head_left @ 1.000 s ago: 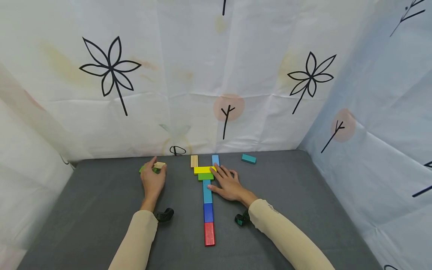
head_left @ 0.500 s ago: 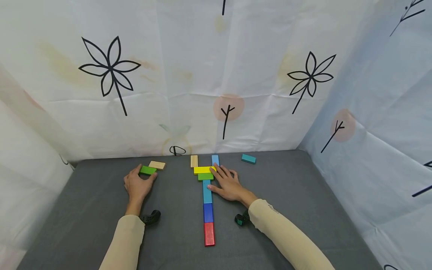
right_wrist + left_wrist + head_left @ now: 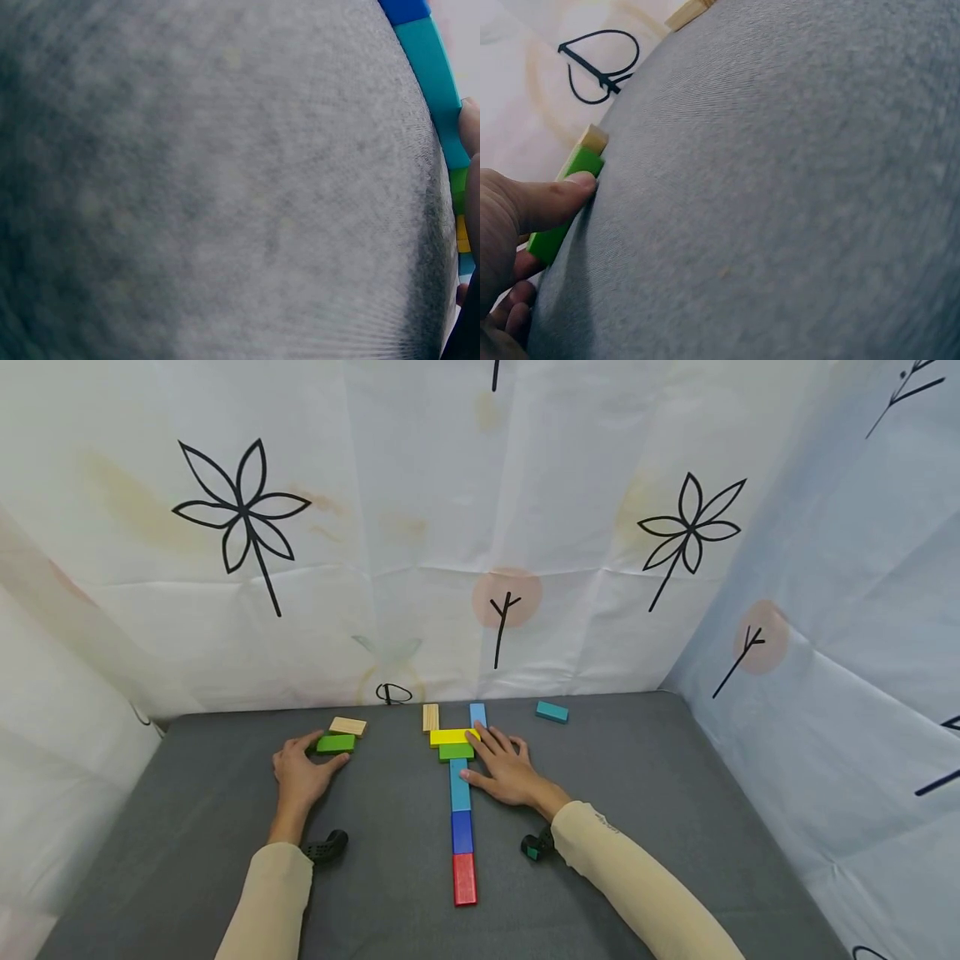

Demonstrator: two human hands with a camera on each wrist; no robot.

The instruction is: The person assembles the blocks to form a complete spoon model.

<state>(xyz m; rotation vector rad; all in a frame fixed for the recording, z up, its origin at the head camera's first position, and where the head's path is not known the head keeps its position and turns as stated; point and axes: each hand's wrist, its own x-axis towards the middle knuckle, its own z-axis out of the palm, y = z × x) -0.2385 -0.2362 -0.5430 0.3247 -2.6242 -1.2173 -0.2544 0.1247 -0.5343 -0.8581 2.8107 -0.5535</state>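
My left hand (image 3: pixel 300 778) has the loose green block (image 3: pixel 336 744) between thumb and fingers, also seen in the left wrist view, where the thumb (image 3: pixel 570 196) lies against the green block (image 3: pixel 551 238). Just behind it is a plain wood block (image 3: pixel 348 727). Fingers spread, my right hand (image 3: pixel 510 774) rests at the row of blocks, fingertips at the right end of the yellow block (image 3: pixel 450 738) and thumb on the light blue block (image 3: pixel 460 787). Another green block (image 3: pixel 456 752) lies between those two. The right wrist view shows only the edge of that hand.
A blue block (image 3: pixel 462 832) and a red block (image 3: pixel 465 879) continue the row toward me. Behind the yellow one stand a second wood block (image 3: pixel 431 717) and a pale blue block (image 3: pixel 477 715). A teal block (image 3: pixel 552 712) lies at the back right, near the curtain (image 3: pixel 585 643).
My left hand has left the wood block, moved left and forward onto the green block, and shifted it slightly right and toward me, turning it straighter. The right hand has not moved.
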